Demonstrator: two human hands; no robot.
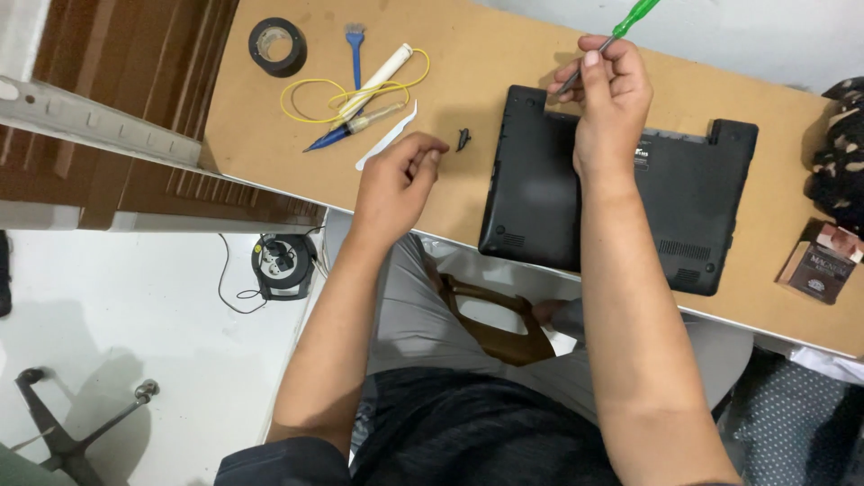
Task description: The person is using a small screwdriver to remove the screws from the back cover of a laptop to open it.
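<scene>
Right hand grips green-handled screwdriver, tip at far-left corner of upturned black laptop on bench. Left hand pinched shut, contents unclear, beside small black part. Looks like base-screw removal; next needs the tip seated squarely.

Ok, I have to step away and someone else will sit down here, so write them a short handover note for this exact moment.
Right hand: holds a green-handled screwdriver, tip down at the far left corner of the black laptop, which lies bottom-up on the wooden table.
Left hand: hovers over the table beside the laptop, fingertips pinched; whether they hold anything is too small to tell.
A small black part lies on the table just left of the laptop.
Done: cannot tell which screws are out.
Left: the bottom cover is still on.
Spare tools and a tape roll lie at the far left.
</scene>
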